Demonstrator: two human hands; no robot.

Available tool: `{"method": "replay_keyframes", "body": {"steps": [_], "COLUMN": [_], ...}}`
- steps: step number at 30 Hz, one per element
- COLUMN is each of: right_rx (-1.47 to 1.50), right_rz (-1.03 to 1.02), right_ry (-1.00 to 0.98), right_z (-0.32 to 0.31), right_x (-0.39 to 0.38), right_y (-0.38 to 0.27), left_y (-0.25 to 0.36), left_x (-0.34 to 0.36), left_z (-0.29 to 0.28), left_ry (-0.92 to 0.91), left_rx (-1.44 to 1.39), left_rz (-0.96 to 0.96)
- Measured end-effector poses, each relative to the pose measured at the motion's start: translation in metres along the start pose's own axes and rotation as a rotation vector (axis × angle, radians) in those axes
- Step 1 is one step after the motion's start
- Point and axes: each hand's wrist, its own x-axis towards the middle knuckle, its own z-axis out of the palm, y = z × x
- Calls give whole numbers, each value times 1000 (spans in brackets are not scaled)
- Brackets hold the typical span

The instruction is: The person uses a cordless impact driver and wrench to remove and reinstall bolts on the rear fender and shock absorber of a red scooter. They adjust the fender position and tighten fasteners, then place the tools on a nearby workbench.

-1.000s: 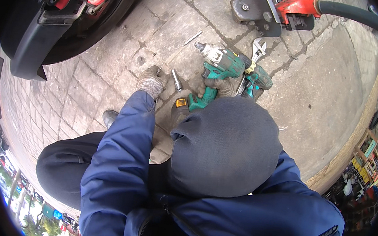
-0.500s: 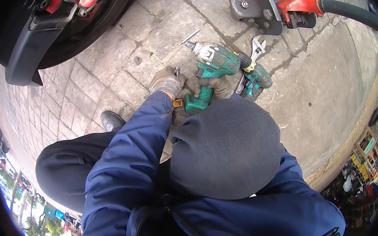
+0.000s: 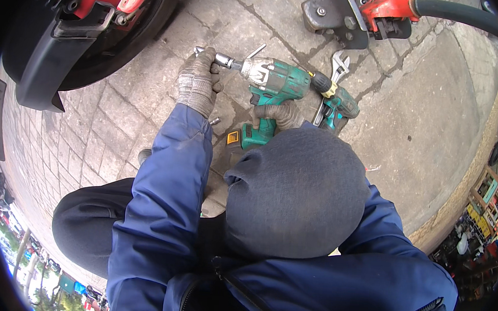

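Note:
My right hand (image 3: 281, 115), in a grey glove, is wrapped round the grip of a green impact wrench (image 3: 281, 79), which points to the left. My left hand (image 3: 197, 82), also gloved, closes round a shiny socket (image 3: 223, 60) lined up with the wrench's drive end. A jointed metal tip sticks out beyond its fingers. Whether the socket is fully seated cannot be made out. Just past the wrench's nose lies a thin metal rod (image 3: 256, 51). A small metal piece (image 3: 215, 121) rests on the paving below my left hand.
A second teal power tool (image 3: 340, 106) and an adjustable wrench (image 3: 339, 66) lie to the right. A wheel (image 3: 163, 14) with a black guard (image 3: 48, 64) stands at far left. A red and black metal assembly (image 3: 353, 17) with a hose (image 3: 459, 13) is at the top.
My left hand has moved up and forward from beside the wrench's grip to its nose, where a socket now shows. The wrench has shifted slightly left.

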Motion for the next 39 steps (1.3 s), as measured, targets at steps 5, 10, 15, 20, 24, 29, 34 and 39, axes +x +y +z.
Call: {"method": "replay_keyframes", "body": {"steps": [5, 10, 15, 20, 24, 29, 34, 39], "right_rx": [14, 284, 315, 268, 153, 6, -149, 255], "right_rz": [-32, -90, -57, 35, 71, 94, 90, 2], "right_ry": [-15, -69, -120, -60, -114, -170, -176, -111], "right_z": [12, 18, 17, 21, 20, 15, 19, 19], "right_x": [-12, -18, -19, -25, -26, -14, -8, -18], "right_y": [-9, -20, -26, -25, -27, -22, -12, -14], "left_y": [2, 10, 27, 27, 28, 22, 5, -16], "left_x": [-8, -9, 6, 11, 9, 12, 9, 16], "left_z": [0, -7, -25, -22, -19, -17, -5, -14], "left_ry": [-129, -264, -117, 50, 29, 105, 125, 68], "left_rx": [47, -82, -492, -602, -630, -668, -720, -510], "left_rz": [18, 35, 0, 54, 73, 68, 6, -25]}}
